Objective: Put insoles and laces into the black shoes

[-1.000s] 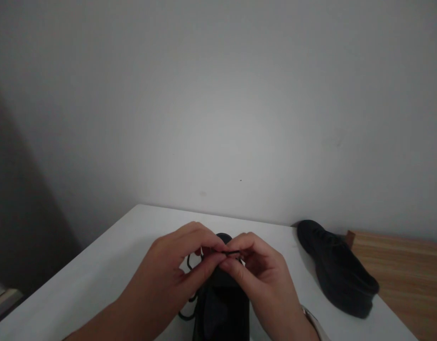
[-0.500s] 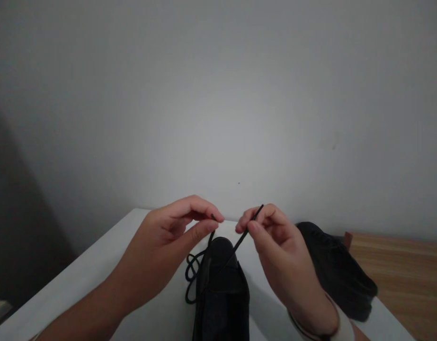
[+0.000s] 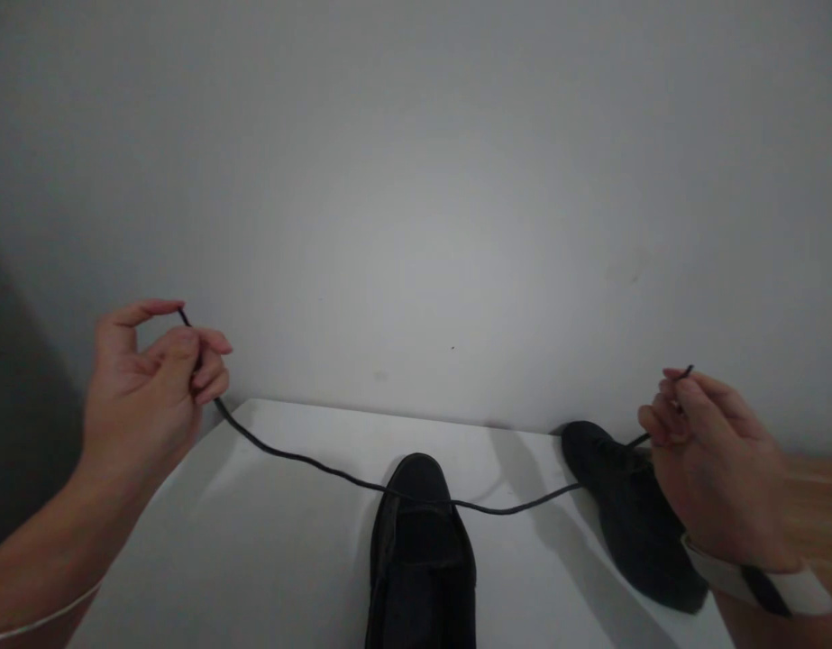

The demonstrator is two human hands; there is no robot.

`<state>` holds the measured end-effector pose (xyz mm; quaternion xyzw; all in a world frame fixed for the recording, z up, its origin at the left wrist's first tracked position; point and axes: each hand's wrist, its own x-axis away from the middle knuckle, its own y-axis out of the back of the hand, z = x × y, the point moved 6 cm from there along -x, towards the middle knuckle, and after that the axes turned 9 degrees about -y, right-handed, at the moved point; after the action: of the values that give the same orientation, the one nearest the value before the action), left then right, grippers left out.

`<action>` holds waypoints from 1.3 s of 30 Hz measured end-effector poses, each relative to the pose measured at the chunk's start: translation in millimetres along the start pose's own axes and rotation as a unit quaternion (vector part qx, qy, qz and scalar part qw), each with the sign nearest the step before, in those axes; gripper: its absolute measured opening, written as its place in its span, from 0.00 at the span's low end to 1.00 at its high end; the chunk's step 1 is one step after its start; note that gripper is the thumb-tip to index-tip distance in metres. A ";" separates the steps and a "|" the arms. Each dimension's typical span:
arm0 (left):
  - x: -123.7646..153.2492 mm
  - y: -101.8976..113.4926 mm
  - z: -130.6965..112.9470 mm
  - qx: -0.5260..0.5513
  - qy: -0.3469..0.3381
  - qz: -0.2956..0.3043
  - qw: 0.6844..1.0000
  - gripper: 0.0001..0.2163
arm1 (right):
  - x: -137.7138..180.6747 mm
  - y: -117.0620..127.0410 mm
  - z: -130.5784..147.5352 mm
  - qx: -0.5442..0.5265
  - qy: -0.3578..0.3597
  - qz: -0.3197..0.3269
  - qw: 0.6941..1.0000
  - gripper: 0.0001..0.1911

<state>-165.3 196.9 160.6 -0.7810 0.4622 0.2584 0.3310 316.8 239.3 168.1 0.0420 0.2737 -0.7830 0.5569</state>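
A black shoelace [image 3: 300, 458] runs slack between my two hands and dips across the front of a black shoe [image 3: 422, 532]. My left hand [image 3: 160, 370], raised at the left, pinches one end of it between thumb and fingers, the tip poking up past the thumb. At the right, my right hand [image 3: 706, 433] is closed on the other end, whose tip shows above the thumb. The shoe stands upright in the lower middle with its toe away from me. Whether the lace passes through its eyelets I cannot tell.
A second black shoe [image 3: 635, 518] with laces stands at the right, partly behind my right hand. Both shoes are on a white tabletop [image 3: 287, 559] against a pale wall [image 3: 416, 225]. A wood-coloured surface [image 3: 818, 505] lies beyond the table's right edge.
My hands have moved from close together above the shoe to far apart, left and right. The lace, looped beside the shoe before, now stretches out across it.
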 end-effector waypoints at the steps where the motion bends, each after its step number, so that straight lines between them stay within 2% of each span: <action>1: 4.1 -3.1 2.0 -0.010 0.012 0.002 1.000 0.12 | 2.3 1.5 -3.7 0.010 0.001 -0.005 1.000 0.09; 6: 14.4 -15.4 10.5 -0.043 0.045 0.032 0.998 0.04 | 13.5 -0.2 -20.8 0.041 -0.001 -0.001 0.999 0.08; 9: 20.5 -11.8 23.1 -0.074 0.052 0.038 0.995 0.03 | 21.7 2.6 -37.2 0.062 -0.009 0.013 0.998 0.09; 11: 33.1 -12.7 35.1 -0.124 0.066 0.066 0.988 0.04 | 30.6 4.4 -53.3 0.109 -0.026 0.031 0.993 0.09; 12: 43.0 -17.0 42.1 -0.157 0.079 0.106 0.979 0.05 | 36.6 3.8 -61.7 0.148 -0.033 0.047 0.987 0.10; 15: 83.6 -43.0 56.0 -0.234 0.063 0.287 0.927 0.05 | 62.2 -9.5 -84.0 0.275 -0.023 0.144 0.950 0.08; 17: 110.5 -58.4 58.5 -0.234 0.033 0.362 0.902 0.06 | 83.1 -23.8 -96.6 0.319 -0.015 0.225 0.921 0.07; 19: 131.6 -68.1 59.9 -0.224 0.017 0.400 0.888 0.06 | 102.1 -35.8 -108.0 0.336 -0.029 0.285 0.897 0.09; 24: 158.4 -72.7 64.2 -0.197 0.000 0.428 0.882 0.07 | 128.9 -49.7 -126.4 0.372 -0.050 0.356 0.856 0.11; 30: 165.5 -71.2 67.3 -0.187 -0.044 0.434 0.880 0.08 | 132.2 -43.7 -138.3 0.397 -0.050 0.360 0.843 0.11; 39: 175.0 -71.0 65.7 -0.274 -0.121 0.473 0.829 0.11 | 137.7 -46.6 -139.2 0.395 -0.018 0.407 0.823 0.10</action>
<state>-31.5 175.3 13.7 -0.4881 0.6413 0.5919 -0.0063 190.0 199.2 17.0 0.3521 -0.1109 -0.5265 0.7658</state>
